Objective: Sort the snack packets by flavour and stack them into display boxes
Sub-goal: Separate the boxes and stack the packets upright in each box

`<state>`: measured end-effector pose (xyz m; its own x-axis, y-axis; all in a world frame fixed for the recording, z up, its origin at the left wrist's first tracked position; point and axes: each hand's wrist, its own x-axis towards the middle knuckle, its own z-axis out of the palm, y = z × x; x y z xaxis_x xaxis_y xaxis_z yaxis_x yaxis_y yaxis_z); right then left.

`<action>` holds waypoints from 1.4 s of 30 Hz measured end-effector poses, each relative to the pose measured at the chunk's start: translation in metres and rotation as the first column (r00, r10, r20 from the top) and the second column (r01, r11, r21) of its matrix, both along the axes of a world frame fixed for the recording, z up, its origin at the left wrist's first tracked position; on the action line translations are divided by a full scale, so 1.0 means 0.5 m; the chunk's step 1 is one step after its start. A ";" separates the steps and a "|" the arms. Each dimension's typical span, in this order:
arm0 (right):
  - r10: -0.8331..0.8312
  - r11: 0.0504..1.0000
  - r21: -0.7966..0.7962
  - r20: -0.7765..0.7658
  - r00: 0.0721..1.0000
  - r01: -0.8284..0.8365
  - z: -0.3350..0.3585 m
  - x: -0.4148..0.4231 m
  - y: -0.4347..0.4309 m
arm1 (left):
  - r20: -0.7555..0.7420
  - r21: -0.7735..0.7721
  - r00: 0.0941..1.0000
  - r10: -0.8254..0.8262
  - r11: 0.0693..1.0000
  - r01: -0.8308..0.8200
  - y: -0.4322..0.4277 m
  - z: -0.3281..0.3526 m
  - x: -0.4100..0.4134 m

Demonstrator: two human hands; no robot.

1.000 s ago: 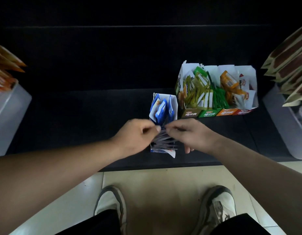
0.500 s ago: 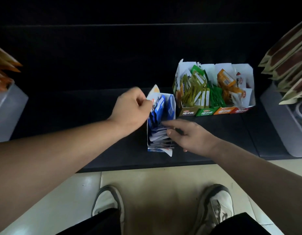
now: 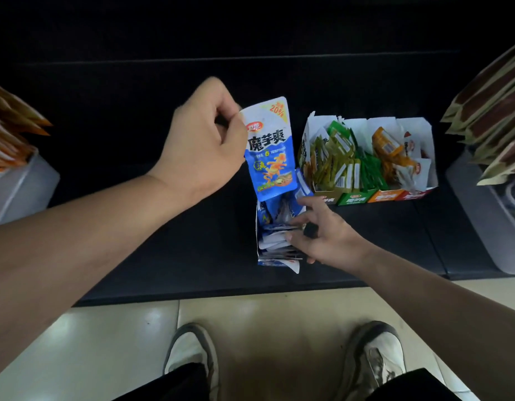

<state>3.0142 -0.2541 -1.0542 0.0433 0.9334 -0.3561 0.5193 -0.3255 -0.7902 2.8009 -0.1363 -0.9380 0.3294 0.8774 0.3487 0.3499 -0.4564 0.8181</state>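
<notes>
- Shelf board (image 3: 134, 256), dark and flat, takes up most of what we see; everything we are sorting stands on it.
- Floor tiles (image 3: 265, 311), pale, run along the near edge of the board, and our two shoes (image 3: 189, 354) stand on them.
- Two grey bins flank the work: the left bin (image 3: 19, 192) holds orange pouches (image 3: 10, 125), and the right bin (image 3: 482, 227) holds brown pouches (image 3: 493, 111) stacked at a slant.
- A row of four display boxes (image 3: 374, 195) stands to the right of centre with olive, green, orange and red fronts side by side. Each holds packets of its own colour, though those in the orange and red ones lie loose and tilted.
- The blue display box (image 3: 267, 262) stands apart from that row, nearer to us and just to its left. It is open on top and filled with blue and white packets (image 3: 275, 241), some upright at the far end and some lying over at the near end.
- Our left hand (image 3: 204, 140) is raised above the board, fingers curled, pinching the blue packet (image 3: 272, 157) at its upper left edge.
- Our right hand (image 3: 325, 235) reaches into the blue display box from the right with bent fingers, the thumb on the lying packets and the forefinger against the upright ones; we cannot tell whether it grips any of them.
- The blue packet hangs face towards us, nearly upright, with its lower edge over the far end of the blue display box.
</notes>
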 end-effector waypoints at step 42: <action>0.116 0.983 0.129 0.136 0.984 -0.134 -0.041 -0.001 -0.006 | -0.517 -0.106 0.855 -0.040 0.994 -0.018 -0.013 -0.227 0.042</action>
